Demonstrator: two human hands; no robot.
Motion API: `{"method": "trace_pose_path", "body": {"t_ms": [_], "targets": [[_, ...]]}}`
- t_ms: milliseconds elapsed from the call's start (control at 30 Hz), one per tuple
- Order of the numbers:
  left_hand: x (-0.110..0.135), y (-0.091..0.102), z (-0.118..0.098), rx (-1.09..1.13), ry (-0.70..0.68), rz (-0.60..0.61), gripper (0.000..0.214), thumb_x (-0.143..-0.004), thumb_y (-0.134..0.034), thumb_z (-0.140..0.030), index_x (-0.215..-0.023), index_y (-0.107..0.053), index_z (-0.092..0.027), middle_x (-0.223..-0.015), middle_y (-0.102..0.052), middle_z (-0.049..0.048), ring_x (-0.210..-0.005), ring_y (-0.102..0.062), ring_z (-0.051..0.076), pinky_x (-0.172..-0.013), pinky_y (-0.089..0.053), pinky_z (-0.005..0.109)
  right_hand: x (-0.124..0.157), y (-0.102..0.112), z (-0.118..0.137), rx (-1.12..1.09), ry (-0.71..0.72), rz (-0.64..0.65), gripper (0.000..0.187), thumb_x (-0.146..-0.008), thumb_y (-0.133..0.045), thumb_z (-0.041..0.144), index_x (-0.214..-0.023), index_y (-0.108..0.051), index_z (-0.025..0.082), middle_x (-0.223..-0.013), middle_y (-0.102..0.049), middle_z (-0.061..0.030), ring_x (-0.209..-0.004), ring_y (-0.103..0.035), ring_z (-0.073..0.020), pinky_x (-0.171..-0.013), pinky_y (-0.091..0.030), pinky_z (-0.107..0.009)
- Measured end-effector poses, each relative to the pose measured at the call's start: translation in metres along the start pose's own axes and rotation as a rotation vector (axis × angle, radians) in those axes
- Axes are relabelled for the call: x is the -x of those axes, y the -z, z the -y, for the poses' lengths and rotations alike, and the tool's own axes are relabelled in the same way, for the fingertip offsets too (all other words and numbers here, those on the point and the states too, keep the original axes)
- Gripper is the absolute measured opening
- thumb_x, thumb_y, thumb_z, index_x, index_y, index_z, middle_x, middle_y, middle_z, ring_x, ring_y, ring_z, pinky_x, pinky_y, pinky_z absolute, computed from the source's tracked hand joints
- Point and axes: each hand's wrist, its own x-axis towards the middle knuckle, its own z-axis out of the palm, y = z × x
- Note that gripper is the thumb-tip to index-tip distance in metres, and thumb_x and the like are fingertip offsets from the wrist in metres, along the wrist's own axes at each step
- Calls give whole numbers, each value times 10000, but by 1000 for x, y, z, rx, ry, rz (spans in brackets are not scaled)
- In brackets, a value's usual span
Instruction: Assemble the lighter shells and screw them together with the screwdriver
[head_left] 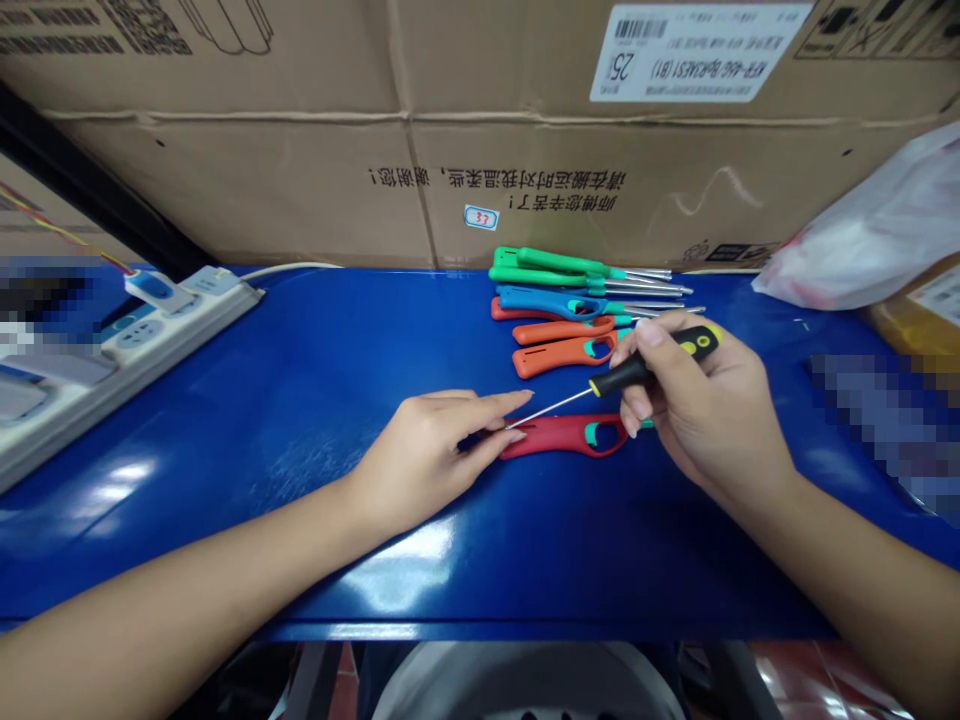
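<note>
A red long-nosed lighter (568, 436) lies flat on the blue table (315, 400). My left hand (435, 450) presses on its left end, fingers stretched out and close together. My right hand (694, 405) is closed round a black and yellow screwdriver (652, 365). The screwdriver's thin shaft slants down to the left, and its tip meets the lighter's left end by my left fingertips.
Several more lighters (577, 305), green, blue and orange, lie in a row behind. Cardboard boxes (480, 130) wall off the back. A white power strip (112, 350) sits at the left, a plastic bag (877, 235) at the right.
</note>
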Motion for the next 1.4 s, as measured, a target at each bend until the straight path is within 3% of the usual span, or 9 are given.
{"method": "trace_pose_path", "body": {"t_ms": [200, 433, 567, 700, 867, 1100, 1267, 1400], "targets": [[-2, 0, -1, 7, -25, 26, 308, -952, -655, -191, -1258, -682, -175, -874, -762, 26, -735, -686, 131, -717, -551, 244, 2, -1, 2, 5, 4, 2, 317, -789, -813, 465, -758, -621, 215, -736, -680, 21, -381, -532, -80, -333, -477, -243], [-3, 1, 0, -27, 6, 105, 610, -819, -804, -429, -1327, -624, -143, -1128, -724, 108, -1040, -654, 239, -940, -555, 379, -2, 0, 6, -30, 34, -54, 320, -781, -821, 442, -726, -619, 200, -677, -631, 30, -373, -467, -59, -307, -414, -218], [-3, -1, 1, -17, 65, 197, 502, -852, -752, -281, -1318, -626, -144, -1113, -718, 98, -1016, -660, 230, -926, -560, 378, -5, 6, 13, -106, 7, 3, 215, -769, -800, 309, -728, -619, 202, -719, -650, 17, -397, -435, -50, -299, -358, -188], [-3, -8, 1, 73, 99, 194, 391, -873, -715, -215, -1257, -659, -165, -1111, -740, 74, -1004, -686, 207, -917, -563, 354, -3, 12, 19, -173, -16, 117, 184, -705, -757, 204, -836, -628, 216, -772, -660, 8, -449, -450, -73, -306, -361, -191], [-2, -25, -5, 182, 94, 170, 387, -839, -781, -253, -1206, -678, -184, -1160, -750, 64, -1009, -700, 203, -933, -563, 353, -4, 14, 22, -82, 130, 105, 188, -793, -777, 280, -915, -640, 237, -781, -638, 22, -395, -400, -50, -265, -302, -195], [-10, -44, -14, 170, 55, 144, 344, -830, -795, -242, -1156, -733, -150, -990, -734, 70, -927, -685, 197, -862, -577, 344, -15, 21, 24, 75, 450, 51, 245, -852, -758, 436, -800, -595, 262, -693, -637, 55, -341, -442, -49, -288, -310, -215], [-14, -52, -15, 185, 62, 132, 373, -795, -833, -255, -1139, -749, -135, -960, -718, 70, -909, -684, 197, -861, -581, 350, -10, 21, 27, 111, 515, 86, 189, -906, -711, 388, -827, -599, 257, -708, -676, 55, -382, -516, -62, -307, -351, -212], [-11, -52, -12, 186, 22, 126, 424, -820, -815, -322, -1192, -728, -138, -1024, -719, 86, -968, -675, 204, -889, -581, 353, -11, 19, 26, 72, 516, 6, 213, -884, -746, 374, -802, -594, 249, -666, -668, 46, -339, -485, -62, -277, -292, -229]]}}
